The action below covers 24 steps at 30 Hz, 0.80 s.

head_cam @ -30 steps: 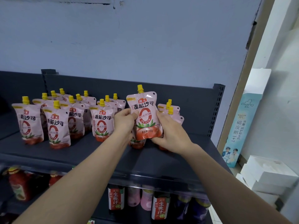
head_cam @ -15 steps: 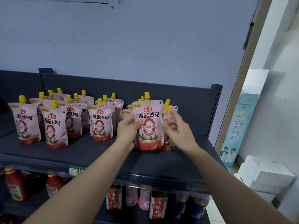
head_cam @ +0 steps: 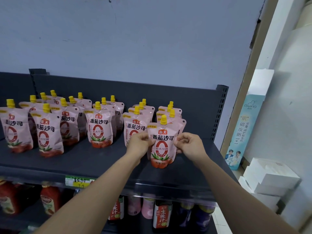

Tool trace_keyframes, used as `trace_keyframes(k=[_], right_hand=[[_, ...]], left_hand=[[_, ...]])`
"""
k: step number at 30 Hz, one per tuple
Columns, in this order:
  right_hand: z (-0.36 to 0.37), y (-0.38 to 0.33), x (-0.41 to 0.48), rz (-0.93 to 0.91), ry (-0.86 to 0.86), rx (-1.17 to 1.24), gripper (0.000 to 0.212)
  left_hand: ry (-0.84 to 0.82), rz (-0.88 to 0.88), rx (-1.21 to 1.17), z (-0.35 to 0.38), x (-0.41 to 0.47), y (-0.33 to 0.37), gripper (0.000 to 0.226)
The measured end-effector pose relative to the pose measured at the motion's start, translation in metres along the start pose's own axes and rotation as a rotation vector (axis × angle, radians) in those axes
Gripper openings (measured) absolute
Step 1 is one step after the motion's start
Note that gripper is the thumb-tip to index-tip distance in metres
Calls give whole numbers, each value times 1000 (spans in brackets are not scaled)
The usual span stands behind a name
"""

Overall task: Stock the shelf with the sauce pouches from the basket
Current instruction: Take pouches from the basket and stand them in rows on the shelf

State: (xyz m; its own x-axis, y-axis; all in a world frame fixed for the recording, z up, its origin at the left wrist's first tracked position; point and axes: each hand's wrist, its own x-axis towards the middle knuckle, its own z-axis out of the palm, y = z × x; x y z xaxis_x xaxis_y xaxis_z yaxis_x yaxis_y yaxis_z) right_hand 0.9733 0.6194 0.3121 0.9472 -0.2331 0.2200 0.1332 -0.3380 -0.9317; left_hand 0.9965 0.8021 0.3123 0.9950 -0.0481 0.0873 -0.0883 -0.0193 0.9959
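A pink sauce pouch (head_cam: 162, 144) with a yellow cap stands upright on the dark shelf (head_cam: 101, 159), at the front of the rightmost row. My left hand (head_cam: 141, 143) pinches its left edge. My right hand (head_cam: 189, 145) pinches its right edge. Several more pink pouches (head_cam: 99, 130) stand in rows across the shelf to the left and behind it. The basket is out of view.
The shelf's back panel (head_cam: 194, 102) and perforated right upright (head_cam: 219, 112) close it in. Below are red sauce bottles (head_cam: 50, 201) and dark bottles (head_cam: 162, 215). A price tag (head_cam: 79, 180) hangs on the shelf lip. White boxes (head_cam: 270, 176) and a blue box (head_cam: 243, 132) stand at the right.
Both hands lowered the pouch from mid-air and set it down upright at the front of the rightmost row. The camera view shifted slightly.
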Motion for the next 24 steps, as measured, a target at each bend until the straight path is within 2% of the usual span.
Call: trace_keyframes(k=[6, 14, 20, 24], right_hand=[[-7, 8, 9, 45, 30, -22, 4], [-18, 6, 10, 41, -44, -99, 10], [-21, 1, 2, 7, -44, -164, 5], [-25, -12, -6, -126, 62, -366, 8]], left_hand=[[-47, 7, 105, 7, 9, 3, 12], [-102, 37, 197, 8, 11, 3, 8], [-112, 63, 337, 3, 12, 4, 17], [-92, 166, 501, 1, 5, 20, 33]])
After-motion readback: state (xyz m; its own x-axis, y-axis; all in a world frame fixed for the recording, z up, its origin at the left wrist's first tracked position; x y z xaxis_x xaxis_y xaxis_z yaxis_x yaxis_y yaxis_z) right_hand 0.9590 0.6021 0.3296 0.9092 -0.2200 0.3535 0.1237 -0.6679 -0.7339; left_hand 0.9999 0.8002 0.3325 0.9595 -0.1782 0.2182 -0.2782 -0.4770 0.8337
